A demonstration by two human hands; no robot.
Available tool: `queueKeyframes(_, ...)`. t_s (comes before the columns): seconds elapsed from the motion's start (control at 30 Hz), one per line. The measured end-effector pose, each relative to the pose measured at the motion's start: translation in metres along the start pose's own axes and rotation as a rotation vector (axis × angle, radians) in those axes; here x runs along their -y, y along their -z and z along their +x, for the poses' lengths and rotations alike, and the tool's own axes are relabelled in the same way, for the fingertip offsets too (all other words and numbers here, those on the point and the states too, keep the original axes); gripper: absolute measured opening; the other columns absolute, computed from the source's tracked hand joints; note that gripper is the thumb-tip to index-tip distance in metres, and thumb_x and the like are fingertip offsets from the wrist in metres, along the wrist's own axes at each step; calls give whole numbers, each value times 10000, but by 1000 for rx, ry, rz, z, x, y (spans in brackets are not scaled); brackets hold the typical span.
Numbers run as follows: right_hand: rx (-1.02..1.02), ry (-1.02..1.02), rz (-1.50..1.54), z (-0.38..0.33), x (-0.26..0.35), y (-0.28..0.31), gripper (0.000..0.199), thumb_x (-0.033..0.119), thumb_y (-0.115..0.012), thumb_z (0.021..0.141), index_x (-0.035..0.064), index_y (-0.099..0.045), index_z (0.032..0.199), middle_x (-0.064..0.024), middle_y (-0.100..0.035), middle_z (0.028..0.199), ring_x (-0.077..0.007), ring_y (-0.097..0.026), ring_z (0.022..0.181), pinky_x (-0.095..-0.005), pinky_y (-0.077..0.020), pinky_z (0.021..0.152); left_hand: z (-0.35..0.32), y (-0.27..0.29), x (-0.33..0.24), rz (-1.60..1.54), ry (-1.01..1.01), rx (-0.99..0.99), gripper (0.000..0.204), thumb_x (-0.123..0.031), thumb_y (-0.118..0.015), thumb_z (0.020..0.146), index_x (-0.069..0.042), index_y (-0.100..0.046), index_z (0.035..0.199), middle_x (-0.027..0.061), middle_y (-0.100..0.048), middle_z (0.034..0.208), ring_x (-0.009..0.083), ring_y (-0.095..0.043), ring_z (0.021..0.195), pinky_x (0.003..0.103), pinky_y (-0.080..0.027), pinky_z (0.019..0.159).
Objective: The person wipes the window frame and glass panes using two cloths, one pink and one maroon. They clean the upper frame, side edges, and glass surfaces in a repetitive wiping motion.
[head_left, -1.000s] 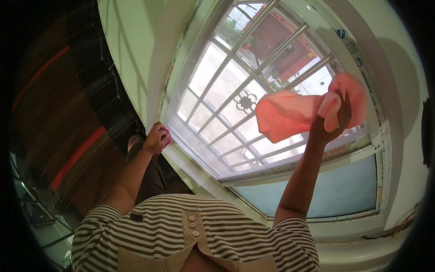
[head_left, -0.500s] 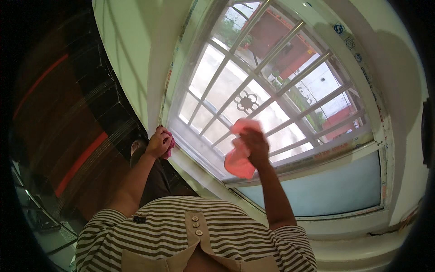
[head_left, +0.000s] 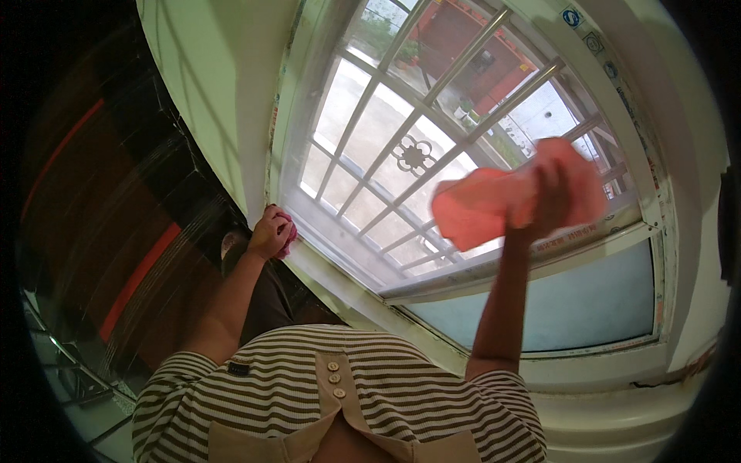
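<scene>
My right hand [head_left: 544,197] is spread over a salmon-pink cloth [head_left: 475,208], gripping it against the lower right of a barred window [head_left: 401,208]. The cloth fans out on both sides of the hand, and motion blurs the fingers a little. At the window's left edge, my left hand [head_left: 268,234] is closed around a bunched magenta cloth [head_left: 286,235] beside the sill. Metal bars with a flower-shaped ornament [head_left: 414,156] show through the glass.
A frosted lower pane [head_left: 556,301] sits below the window in a white frame [head_left: 652,231] with printed film strips. On the left are a dark panel with red stripes [head_left: 143,278] and a pale green wall [head_left: 204,100]. A cable [head_left: 679,378] hangs at the right.
My right hand has swept the salmon-pink cloth rightward and up across the window, and the cloth has spread wider. My left hand stays by the frame with the magenta cloth.
</scene>
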State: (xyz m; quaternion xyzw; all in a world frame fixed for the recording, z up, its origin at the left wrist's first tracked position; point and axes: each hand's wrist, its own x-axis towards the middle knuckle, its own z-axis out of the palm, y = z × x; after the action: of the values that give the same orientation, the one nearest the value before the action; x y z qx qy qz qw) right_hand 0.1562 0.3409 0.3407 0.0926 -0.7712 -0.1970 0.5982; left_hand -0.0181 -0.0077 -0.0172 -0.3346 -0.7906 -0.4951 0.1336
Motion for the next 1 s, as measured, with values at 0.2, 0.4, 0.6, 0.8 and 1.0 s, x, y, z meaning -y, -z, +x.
queueKeyframes(0.2,659,-1111,1425,-109,120,-28,296,114,-580,912,47,-599,1199,-42,-633,1161,-153,-553,1110,-297,-424,961,-2,-1,3,-10,20,24,111,-116,-657,807,-13,-632,776,125,-580,964,307,-589,916,378,-508,796)
queueKeyframes(0.4,590,-159,532,-64,77,-22,300,93,-686,822,97,-653,1121,-54,-661,1085,-211,-611,1044,-327,-503,879,-6,4,2,-23,47,17,112,-110,-651,809,-13,-626,760,118,-578,965,296,-584,936,373,-501,806)
queueKeyframes(0.6,-30,-161,550,69,-16,10,276,180,-537,903,63,-571,1151,-118,-603,1137,-264,-572,1055,-401,-454,925,-4,6,1,-24,56,33,100,-83,-629,810,-5,-619,749,109,-564,941,300,-563,933,379,-486,812)
queueKeyframes(0.8,-167,-240,65,18,-9,-35,360,253,-560,872,48,-595,1165,-108,-580,1211,-260,-543,1143,-375,-418,987,-2,3,3,-43,69,35,111,-88,-621,816,2,-619,752,117,-569,921,303,-561,933,380,-483,812)
queueKeyframes(1.0,1080,-364,664,-106,114,-59,359,211,-581,895,77,-583,1228,-92,-499,1355,-249,-451,1260,-354,-331,1081,-3,1,3,-31,39,33,115,-106,-626,816,-9,-627,755,116,-578,913,308,-574,910,387,-489,809)
